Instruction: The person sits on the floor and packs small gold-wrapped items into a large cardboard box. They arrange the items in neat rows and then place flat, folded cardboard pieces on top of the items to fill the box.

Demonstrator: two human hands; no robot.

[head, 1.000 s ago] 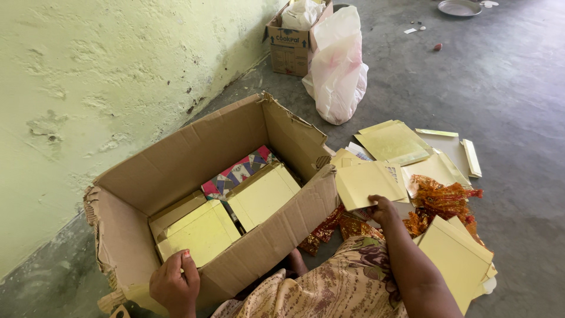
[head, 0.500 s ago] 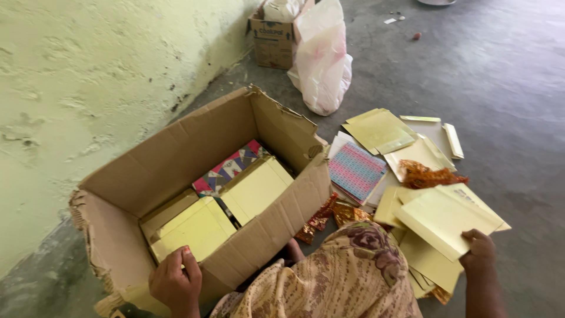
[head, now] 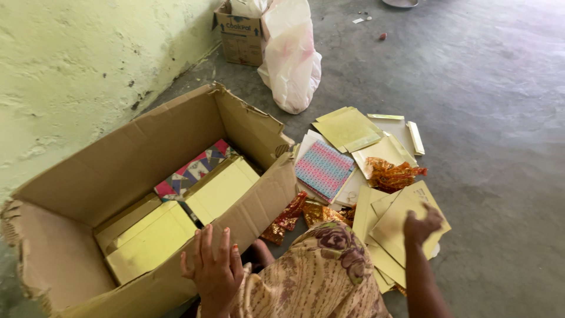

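**Hands between carton and card pile**

I sit on a grey floor with an open carton (head: 147,194) at my left and a loose heap of pale yellow cards (head: 400,227) at my right. My left hand (head: 215,265) hangs at the carton's near wall, fingers spread and holding nothing, just above the yellow packs (head: 150,241) stacked inside. My right hand (head: 421,224) hovers over the top card of the heap, fingers curled loosely; it is blurred, and I cannot tell whether it grips the card or only brushes it.

The risks, as I judge them: the heap is fanned and uneven, so a careless sweep of my right hand could slide cards off across the floor or into the crumpled red-gold wrappers (head: 394,175) just beside them. The carton's near wall is torn and sagging; weight from my left palm could fold it inward onto the packs. My right forearm reaches out straight, wrist bent down; my left wrist is cocked back, palm facing the carton.
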